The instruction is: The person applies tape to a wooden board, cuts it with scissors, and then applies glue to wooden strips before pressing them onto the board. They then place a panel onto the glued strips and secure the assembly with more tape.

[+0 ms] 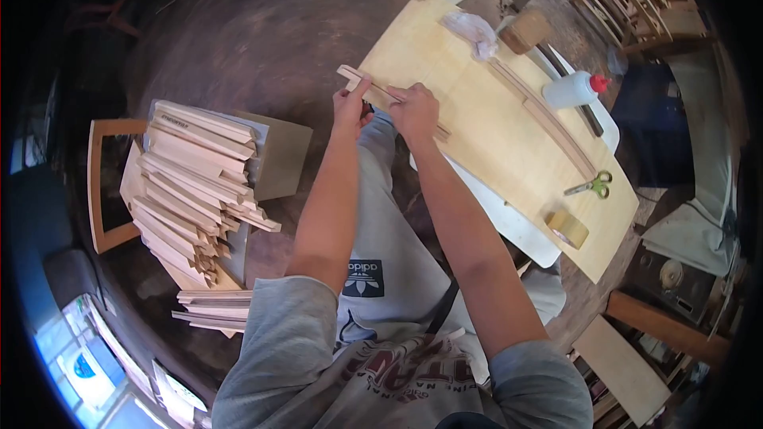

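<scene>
A narrow light wooden strip (348, 73) lies across both my hands, over the near left edge of the plywood board (469, 87). My left hand (351, 107) is closed round the strip close to its forked-looking end. On the right, my right hand (415, 114) pinches the same strip further along, fingers bent over it. Part of the strip is hidden under my fingers, and a wooden end (443, 134) shows beyond my right wrist. Something small and dark is at my left fingers, too hidden to make out.
The board bears a white bottle with red cap (574, 89), scissors (594, 184), a tape roll (567, 229), long strips (544, 117), a plastic bag (470, 33) and a wooden block (524, 31). Stacked wooden pieces (195, 183) stand at the left beside a box (282, 155).
</scene>
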The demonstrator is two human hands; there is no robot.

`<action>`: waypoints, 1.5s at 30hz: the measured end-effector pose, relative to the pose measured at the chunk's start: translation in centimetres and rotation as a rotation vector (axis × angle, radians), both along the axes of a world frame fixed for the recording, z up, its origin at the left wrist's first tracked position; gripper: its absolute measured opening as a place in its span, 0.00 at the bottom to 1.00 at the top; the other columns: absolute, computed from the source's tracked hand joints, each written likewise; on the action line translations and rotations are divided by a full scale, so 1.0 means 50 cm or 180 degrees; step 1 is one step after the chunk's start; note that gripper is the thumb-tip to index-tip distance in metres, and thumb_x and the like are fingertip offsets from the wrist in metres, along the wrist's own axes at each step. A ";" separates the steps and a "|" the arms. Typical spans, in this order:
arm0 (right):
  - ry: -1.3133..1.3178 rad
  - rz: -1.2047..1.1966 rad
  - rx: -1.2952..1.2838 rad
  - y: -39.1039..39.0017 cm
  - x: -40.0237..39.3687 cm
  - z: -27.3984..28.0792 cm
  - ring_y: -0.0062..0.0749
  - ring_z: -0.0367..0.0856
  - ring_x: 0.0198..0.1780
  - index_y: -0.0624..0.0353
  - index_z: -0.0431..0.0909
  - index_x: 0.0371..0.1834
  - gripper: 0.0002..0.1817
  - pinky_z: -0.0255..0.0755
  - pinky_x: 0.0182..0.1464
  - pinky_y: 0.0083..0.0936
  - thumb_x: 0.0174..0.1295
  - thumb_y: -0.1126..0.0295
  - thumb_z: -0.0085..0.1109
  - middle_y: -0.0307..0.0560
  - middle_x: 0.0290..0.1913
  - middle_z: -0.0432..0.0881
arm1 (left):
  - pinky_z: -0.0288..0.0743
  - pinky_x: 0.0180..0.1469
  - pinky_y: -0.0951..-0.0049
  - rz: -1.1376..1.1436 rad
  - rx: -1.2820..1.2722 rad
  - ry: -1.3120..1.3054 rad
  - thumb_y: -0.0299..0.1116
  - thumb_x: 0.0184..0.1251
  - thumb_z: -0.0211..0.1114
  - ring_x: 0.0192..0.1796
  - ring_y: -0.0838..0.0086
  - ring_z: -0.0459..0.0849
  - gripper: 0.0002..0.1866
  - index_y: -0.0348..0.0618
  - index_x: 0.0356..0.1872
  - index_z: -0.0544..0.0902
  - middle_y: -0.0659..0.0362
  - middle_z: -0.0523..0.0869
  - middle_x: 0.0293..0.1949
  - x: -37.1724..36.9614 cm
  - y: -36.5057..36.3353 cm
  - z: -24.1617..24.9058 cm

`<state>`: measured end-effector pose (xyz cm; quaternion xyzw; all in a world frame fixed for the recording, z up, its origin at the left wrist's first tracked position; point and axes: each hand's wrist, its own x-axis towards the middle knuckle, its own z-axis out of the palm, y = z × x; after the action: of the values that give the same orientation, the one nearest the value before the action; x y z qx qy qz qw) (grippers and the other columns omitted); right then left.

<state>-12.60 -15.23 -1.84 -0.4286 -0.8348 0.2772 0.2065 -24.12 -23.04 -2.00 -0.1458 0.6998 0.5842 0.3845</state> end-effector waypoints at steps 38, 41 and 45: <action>0.0424 -0.2520 0.0588 0.086 1.246 0.004 0.45 0.84 0.56 0.60 0.81 0.56 0.16 0.75 0.59 0.31 0.69 0.67 0.58 0.53 0.52 0.86 | 0.76 0.32 0.78 -0.0374 0.0459 0.0016 0.40 0.66 0.74 0.40 0.73 0.85 0.19 0.50 0.55 0.80 0.61 0.85 0.45 -0.114 0.008 -0.164; 0.1267 -0.3126 0.0294 0.111 1.328 -0.086 0.21 0.83 0.32 0.60 0.85 0.57 0.15 0.76 0.30 0.21 0.71 0.66 0.60 0.39 0.39 0.85 | 0.77 0.31 0.77 -0.0578 0.0402 -0.0066 0.42 0.69 0.71 0.42 0.72 0.83 0.17 0.52 0.54 0.81 0.59 0.83 0.48 -0.152 0.004 -0.188; 0.1406 -0.3377 0.0951 0.122 1.427 -0.091 0.21 0.82 0.35 0.62 0.86 0.54 0.14 0.76 0.33 0.22 0.69 0.69 0.63 0.38 0.38 0.86 | 0.75 0.30 0.78 -0.0559 0.0338 -0.0072 0.45 0.70 0.71 0.43 0.73 0.81 0.16 0.50 0.52 0.82 0.59 0.80 0.50 -0.158 -0.001 -0.170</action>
<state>58.75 -9.11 -6.39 -0.6857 -0.4737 0.0984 0.5438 -32.03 -23.11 -10.51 -0.0699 0.6735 0.5828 0.4492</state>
